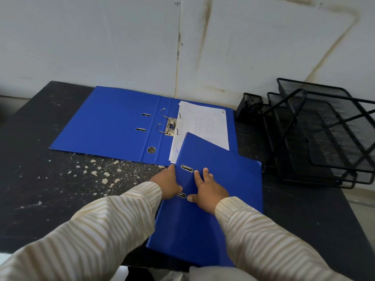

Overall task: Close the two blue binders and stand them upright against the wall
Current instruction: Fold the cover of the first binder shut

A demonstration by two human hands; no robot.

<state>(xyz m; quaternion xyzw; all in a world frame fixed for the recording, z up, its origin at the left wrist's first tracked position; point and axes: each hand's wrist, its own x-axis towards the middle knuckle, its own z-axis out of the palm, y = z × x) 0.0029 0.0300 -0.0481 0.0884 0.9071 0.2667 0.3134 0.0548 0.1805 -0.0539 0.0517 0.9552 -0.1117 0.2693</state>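
No text can be read with certainty. The white paper sheet (205, 126) in the open binder (113, 122) carries faint rows of small printed marks, like a table, but they are too small and blurred to read. Near the lower left corner of the sheet there is a short blue handwritten mark, also not legible. The closed binder (213, 199) shows no label or brand on its cover. The wall (91, 41) has only stains, no sign.
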